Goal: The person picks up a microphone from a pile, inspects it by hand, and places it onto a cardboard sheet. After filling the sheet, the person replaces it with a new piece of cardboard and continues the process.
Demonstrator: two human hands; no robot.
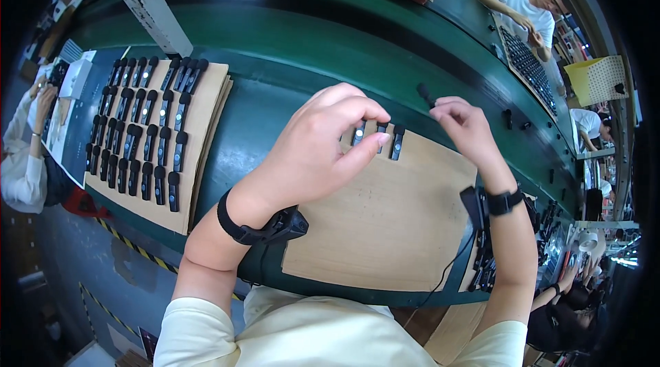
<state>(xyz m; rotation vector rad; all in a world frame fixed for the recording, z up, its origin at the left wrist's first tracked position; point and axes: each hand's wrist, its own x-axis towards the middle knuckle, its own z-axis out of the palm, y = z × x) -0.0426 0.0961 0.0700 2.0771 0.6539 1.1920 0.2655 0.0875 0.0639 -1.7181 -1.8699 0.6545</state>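
Note:
My left hand [323, 143] rests on the near brown board [392, 222], its fingertips pressing a small black part [358, 133] at the board's far edge. Two more black parts [397, 141] stand beside it in a row. To the right, my right hand [464, 126] hovers above the board's far corner, pinching one small black part [425, 94] between thumb and finger. Both wrists wear black bands with small devices.
A stack of brown boards [206, 126] at the left carries several rows of black parts [141, 133]. The green conveyor belt [295, 37] runs across. More black parts [485, 257] lie in a pile by my right forearm. Other people work at the left and far right.

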